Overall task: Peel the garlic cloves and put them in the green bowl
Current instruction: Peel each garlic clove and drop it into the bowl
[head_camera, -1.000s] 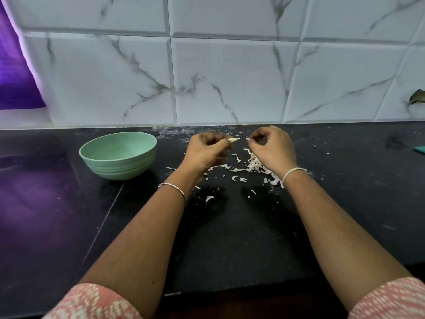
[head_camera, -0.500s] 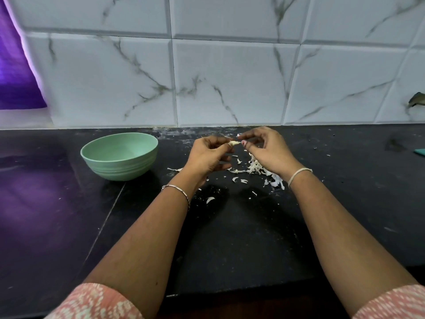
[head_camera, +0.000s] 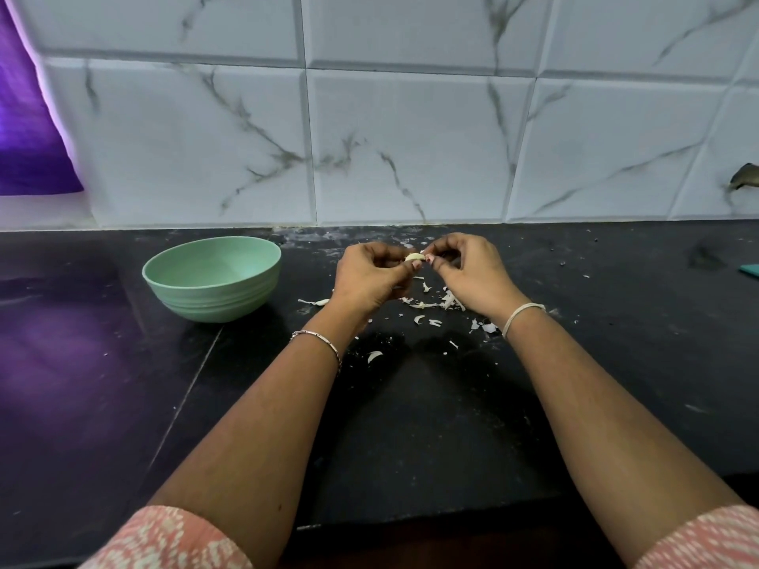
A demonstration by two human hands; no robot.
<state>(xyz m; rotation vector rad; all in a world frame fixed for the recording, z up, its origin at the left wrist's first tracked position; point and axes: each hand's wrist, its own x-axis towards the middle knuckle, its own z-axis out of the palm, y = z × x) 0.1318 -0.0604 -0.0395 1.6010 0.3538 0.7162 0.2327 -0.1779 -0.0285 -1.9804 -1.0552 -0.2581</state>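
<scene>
1. Pale garlic clove (head_camera: 413, 257), pinched between both hands above the black counter (head_camera: 410, 437).
2. The left hand (head_camera: 367, 279) curls fingers and thumb round the clove's left end.
3. The right hand (head_camera: 472, 277) pinches its right tip with curled fingertips.
4. The green bowl (head_camera: 213, 299) stands at the hands' nine o'clock, apart from them.
5. Papery peel scraps (head_camera: 435, 302) lie scattered at their six o'clock.

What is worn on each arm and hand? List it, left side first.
The left hand has a thin silvery chain bracelet at its wrist; the right hand, a plain white band. Both forearms are bare up to pink sleeves with a white speckled print: left sleeve, right sleeve.
</scene>
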